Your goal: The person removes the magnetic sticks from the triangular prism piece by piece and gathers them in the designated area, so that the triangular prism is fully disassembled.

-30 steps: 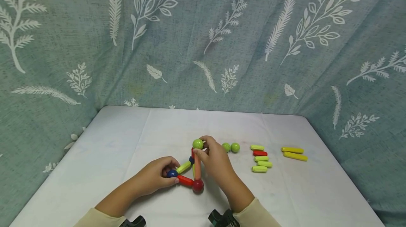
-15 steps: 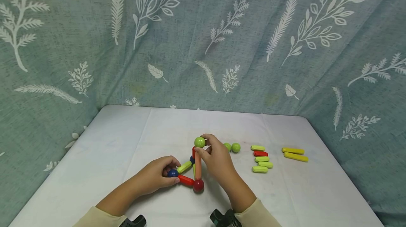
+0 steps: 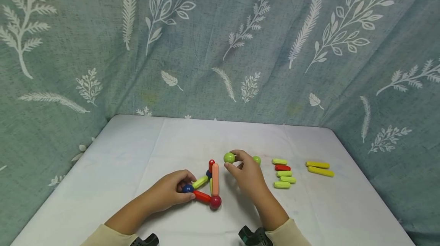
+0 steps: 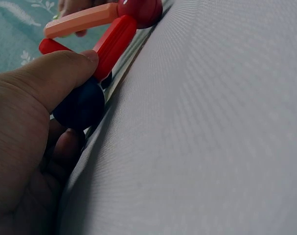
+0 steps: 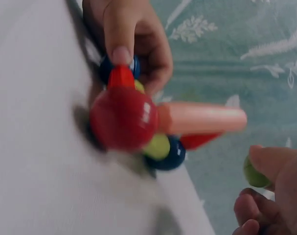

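A frame of toy building rods and balls stands on the white table. My left hand [image 3: 172,186] grips its near-left blue ball [image 3: 187,188], the thumb lying on the red rod [image 4: 114,46]. That rod runs to a dark red ball [image 3: 215,202], from which a salmon rod [image 3: 215,181] rises upright. Yellow-green rods, one of them this rod [image 3: 200,182], lead to a second blue ball [image 5: 168,154] bearing an upright red rod [image 3: 211,165]. Right of the salmon rod's bare top, my right hand [image 3: 246,171] pinches a green ball [image 3: 229,157] between thumb and fingers, apart from the frame.
Behind the right hand another green ball [image 3: 256,160] shows. Farther right lie several short yellow-green rods [image 3: 282,185] and a short red rod [image 3: 282,168]. Two longer yellow rods [image 3: 320,171] rest beyond them. A patterned green curtain [image 3: 192,66] backs the table [image 3: 137,143].
The green ball has come off the salmon rod's top and moved right with my right hand, baring the tops of both upright rods. My left hand keeps its hold on the blue ball.
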`<action>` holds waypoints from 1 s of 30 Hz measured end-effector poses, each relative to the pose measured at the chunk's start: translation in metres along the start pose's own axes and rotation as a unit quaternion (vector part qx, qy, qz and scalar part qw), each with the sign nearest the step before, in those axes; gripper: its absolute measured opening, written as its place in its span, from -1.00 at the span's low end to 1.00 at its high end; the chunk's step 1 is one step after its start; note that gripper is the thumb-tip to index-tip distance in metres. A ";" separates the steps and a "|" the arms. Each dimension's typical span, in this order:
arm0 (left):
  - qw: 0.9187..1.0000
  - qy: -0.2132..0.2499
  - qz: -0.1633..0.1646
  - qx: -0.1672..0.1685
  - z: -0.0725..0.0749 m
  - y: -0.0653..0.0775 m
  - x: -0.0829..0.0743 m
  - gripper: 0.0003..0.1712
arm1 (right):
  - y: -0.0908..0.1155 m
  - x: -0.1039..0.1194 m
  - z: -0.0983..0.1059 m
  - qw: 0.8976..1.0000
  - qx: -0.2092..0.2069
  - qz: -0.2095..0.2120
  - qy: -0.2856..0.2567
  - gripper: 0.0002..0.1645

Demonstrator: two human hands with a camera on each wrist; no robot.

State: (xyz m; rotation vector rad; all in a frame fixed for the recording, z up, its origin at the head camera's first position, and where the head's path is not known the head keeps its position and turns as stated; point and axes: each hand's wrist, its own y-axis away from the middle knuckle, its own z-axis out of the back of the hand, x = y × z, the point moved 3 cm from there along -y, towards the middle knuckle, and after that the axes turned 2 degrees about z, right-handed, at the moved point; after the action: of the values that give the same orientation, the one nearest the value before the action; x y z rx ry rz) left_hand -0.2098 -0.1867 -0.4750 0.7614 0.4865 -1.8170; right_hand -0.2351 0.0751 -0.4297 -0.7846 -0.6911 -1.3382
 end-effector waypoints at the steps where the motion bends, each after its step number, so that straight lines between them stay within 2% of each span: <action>1: 1.000 0.000 -0.001 0.000 0.000 -0.001 -0.001 -0.55 | 0.000 -0.004 0.003 1.000 -0.001 -0.006 0.002 -0.50; 8: 1.000 -0.002 -0.005 0.003 -0.001 -0.005 0.000 -0.54 | 0.004 -0.032 0.024 0.998 -0.004 -0.038 0.048 -0.53; 15: 1.000 0.006 0.002 0.006 -0.003 -0.003 0.002 -0.56 | 0.007 -0.053 0.032 0.993 -0.001 -0.049 0.105 -0.49; 19: 1.000 0.007 -0.006 0.000 -0.002 -0.003 -0.001 -0.57 | 0.007 -0.058 0.032 0.991 -0.001 -0.053 0.123 -0.49; 30: 1.000 0.000 0.004 -0.003 -0.001 0.000 0.000 -0.56 | 0.007 -0.061 0.025 0.991 -0.003 -0.045 0.129 -0.47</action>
State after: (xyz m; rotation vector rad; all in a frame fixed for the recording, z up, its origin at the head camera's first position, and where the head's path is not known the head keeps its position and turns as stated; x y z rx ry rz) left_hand -0.2093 -0.1866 -0.4755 0.7577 0.4882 -1.8081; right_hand -0.2350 0.1307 -0.4657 -0.5777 -0.5221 -1.4924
